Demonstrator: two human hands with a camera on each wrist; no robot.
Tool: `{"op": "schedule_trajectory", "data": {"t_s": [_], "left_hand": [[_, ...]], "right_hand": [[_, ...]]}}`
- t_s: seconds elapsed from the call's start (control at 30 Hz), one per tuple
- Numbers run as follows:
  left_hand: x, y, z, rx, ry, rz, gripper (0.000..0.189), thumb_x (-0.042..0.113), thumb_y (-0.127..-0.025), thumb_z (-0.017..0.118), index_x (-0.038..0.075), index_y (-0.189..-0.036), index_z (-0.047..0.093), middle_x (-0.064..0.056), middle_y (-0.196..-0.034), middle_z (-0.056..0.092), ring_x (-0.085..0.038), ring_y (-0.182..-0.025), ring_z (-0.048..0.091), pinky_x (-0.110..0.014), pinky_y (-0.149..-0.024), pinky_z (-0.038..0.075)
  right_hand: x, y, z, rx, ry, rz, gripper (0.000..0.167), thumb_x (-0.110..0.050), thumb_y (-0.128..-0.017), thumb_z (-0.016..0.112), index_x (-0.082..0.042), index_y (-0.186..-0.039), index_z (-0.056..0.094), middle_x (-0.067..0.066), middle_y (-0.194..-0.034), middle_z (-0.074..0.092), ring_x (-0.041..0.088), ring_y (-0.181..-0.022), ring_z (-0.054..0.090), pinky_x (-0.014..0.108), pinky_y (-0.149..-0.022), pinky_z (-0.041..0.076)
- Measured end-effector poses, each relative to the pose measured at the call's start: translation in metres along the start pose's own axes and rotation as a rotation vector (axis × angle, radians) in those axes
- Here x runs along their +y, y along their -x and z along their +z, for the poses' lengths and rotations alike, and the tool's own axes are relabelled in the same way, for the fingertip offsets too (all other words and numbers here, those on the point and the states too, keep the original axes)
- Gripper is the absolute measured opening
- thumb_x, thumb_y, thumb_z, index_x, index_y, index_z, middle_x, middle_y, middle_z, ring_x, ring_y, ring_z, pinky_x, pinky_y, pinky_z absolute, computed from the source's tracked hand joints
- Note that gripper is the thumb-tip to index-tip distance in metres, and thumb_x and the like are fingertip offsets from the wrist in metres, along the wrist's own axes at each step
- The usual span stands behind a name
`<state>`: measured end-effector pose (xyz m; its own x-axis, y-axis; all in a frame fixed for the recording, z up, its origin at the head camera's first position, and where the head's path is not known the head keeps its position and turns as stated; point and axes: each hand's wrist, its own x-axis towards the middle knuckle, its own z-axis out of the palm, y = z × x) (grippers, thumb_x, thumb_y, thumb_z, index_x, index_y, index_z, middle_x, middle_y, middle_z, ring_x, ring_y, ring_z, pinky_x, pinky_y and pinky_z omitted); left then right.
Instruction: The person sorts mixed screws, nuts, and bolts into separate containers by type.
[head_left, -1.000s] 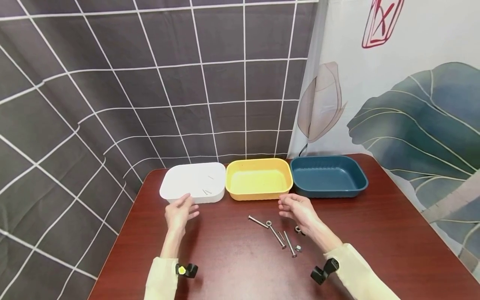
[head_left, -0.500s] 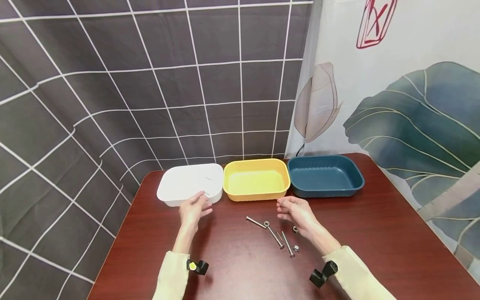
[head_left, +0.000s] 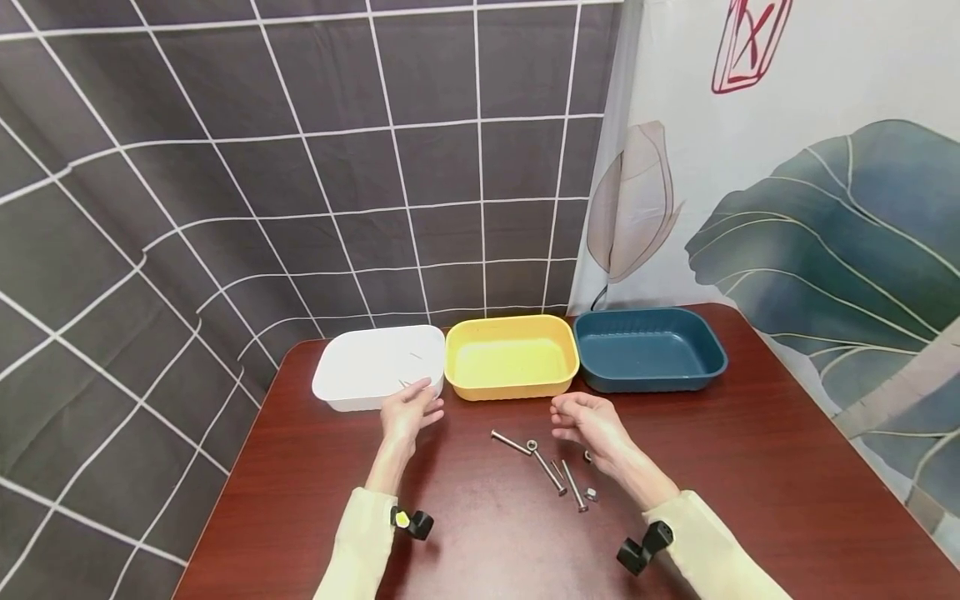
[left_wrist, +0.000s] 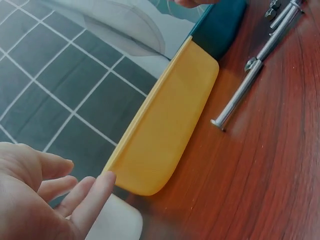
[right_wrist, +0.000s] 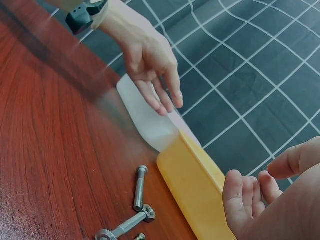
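My left hand (head_left: 405, 414) is over the front right edge of the white tray (head_left: 345, 404), its fingers loosely bent and nothing seen between them. Inside that tray lie several small thin metal pieces, such as a pin (head_left: 416, 356); the hand partly covers others. In front of the yellow tray (head_left: 513, 393) hovers my right hand (head_left: 592, 425), fingers loosely curled, with no object visible in it. Below and left of it on the table lie several bolts, including a long bolt (head_left: 574, 486) and another bolt (head_left: 511, 442), plus a ring-shaped nut (head_left: 532, 446) and a hex nut (head_left: 591, 494).
A dark blue tray (head_left: 652, 386) stands right of the yellow one, all three trays in a row along the back of the reddish-brown table (head_left: 465, 517). Behind them hang a grey grid curtain (head_left: 442, 183) and a leaf-patterned cloth (head_left: 810, 233).
My left hand has moved right along the front of the white tray toward the yellow one. The right hand has stayed nearly in place. The bolts and nuts lie as before.
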<state>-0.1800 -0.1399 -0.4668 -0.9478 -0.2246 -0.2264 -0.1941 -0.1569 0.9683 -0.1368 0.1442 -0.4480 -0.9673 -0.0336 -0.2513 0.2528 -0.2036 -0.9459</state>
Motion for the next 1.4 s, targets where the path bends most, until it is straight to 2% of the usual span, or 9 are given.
{"op": "schedule_trajectory", "data": {"t_s": [0.2, 0.37, 0.6, 0.83, 0.97, 1.1, 1.23, 1.4], "left_hand": [[-0.003, -0.005, 0.008, -0.008, 0.023, 0.002, 0.038, 0.001, -0.095, 0.065, -0.012, -0.13, 0.06, -0.036, -0.122, 0.059, -0.039, -0.095, 0.071, -0.034, -0.07, 0.064], [-0.004, -0.004, 0.016, 0.021, 0.017, -0.01, 0.037, -0.001, -0.094, 0.065, -0.011, -0.13, 0.06, -0.033, -0.118, 0.063, -0.034, -0.088, 0.072, -0.034, -0.07, 0.064], [-0.006, -0.005, 0.03, 0.052, 0.008, -0.004, 0.041, -0.001, -0.093, 0.065, -0.009, -0.132, 0.06, -0.031, -0.114, 0.065, -0.039, -0.09, 0.071, -0.032, -0.066, 0.064], [-0.01, -0.005, 0.039, 0.1, 0.03, 0.018, 0.044, -0.004, -0.092, 0.063, -0.008, -0.135, 0.057, -0.028, -0.128, 0.059, -0.037, -0.09, 0.072, -0.031, -0.066, 0.064], [-0.012, -0.007, 0.043, 0.143, 0.076, 0.022, 0.043, -0.005, -0.093, 0.063, -0.009, -0.135, 0.056, -0.027, -0.13, 0.058, -0.03, -0.082, 0.073, -0.03, -0.066, 0.064], [-0.014, -0.009, 0.048, 0.196, 0.104, 0.028, 0.043, -0.006, -0.092, 0.064, -0.009, -0.134, 0.057, -0.028, -0.125, 0.061, -0.02, -0.071, 0.071, -0.029, -0.063, 0.063], [-0.014, -0.012, 0.054, 0.258, 0.088, 0.042, 0.041, -0.008, -0.089, 0.066, -0.009, -0.13, 0.06, -0.028, -0.113, 0.066, -0.014, -0.061, 0.068, -0.027, -0.059, 0.063], [-0.014, -0.015, 0.062, 0.32, 0.08, 0.065, 0.04, -0.012, -0.086, 0.066, -0.011, -0.125, 0.063, -0.027, -0.097, 0.071, -0.013, -0.056, 0.066, -0.028, -0.056, 0.062]], "right_hand": [[0.0, -0.001, 0.002, -0.003, -0.014, 0.003, 0.013, -0.001, -0.099, 0.055, 0.0, -0.093, 0.067, 0.004, -0.083, 0.065, 0.012, -0.073, 0.064, 0.027, -0.066, 0.062], [0.001, -0.001, 0.003, -0.005, -0.005, 0.007, 0.012, -0.001, -0.099, 0.056, -0.001, -0.094, 0.067, 0.004, -0.084, 0.065, 0.012, -0.073, 0.064, 0.027, -0.065, 0.062], [0.002, -0.001, 0.003, 0.002, 0.016, 0.0, 0.012, -0.001, -0.098, 0.056, -0.001, -0.094, 0.067, 0.006, -0.087, 0.066, 0.013, -0.076, 0.063, 0.026, -0.064, 0.062], [0.004, -0.001, 0.006, 0.014, 0.038, -0.003, 0.011, 0.001, -0.097, 0.055, 0.002, -0.095, 0.066, 0.006, -0.086, 0.064, 0.015, -0.077, 0.063, 0.026, -0.063, 0.062], [0.005, -0.001, 0.007, 0.018, 0.036, 0.0, 0.012, 0.001, -0.096, 0.054, 0.002, -0.096, 0.066, 0.007, -0.086, 0.064, 0.015, -0.077, 0.063, 0.025, -0.062, 0.061], [0.005, -0.001, 0.007, 0.021, 0.032, 0.002, 0.012, 0.002, -0.096, 0.054, 0.003, -0.096, 0.066, 0.008, -0.087, 0.064, 0.015, -0.076, 0.063, 0.024, -0.061, 0.061], [0.007, -0.001, 0.008, 0.033, 0.029, 0.001, 0.012, 0.002, -0.096, 0.055, 0.004, -0.096, 0.066, 0.008, -0.087, 0.064, 0.015, -0.076, 0.062, 0.024, -0.061, 0.061], [0.009, -0.001, 0.008, 0.032, 0.021, -0.001, 0.012, 0.001, -0.097, 0.055, 0.004, -0.096, 0.067, 0.011, -0.089, 0.065, 0.015, -0.076, 0.062, 0.024, -0.061, 0.061]]}}
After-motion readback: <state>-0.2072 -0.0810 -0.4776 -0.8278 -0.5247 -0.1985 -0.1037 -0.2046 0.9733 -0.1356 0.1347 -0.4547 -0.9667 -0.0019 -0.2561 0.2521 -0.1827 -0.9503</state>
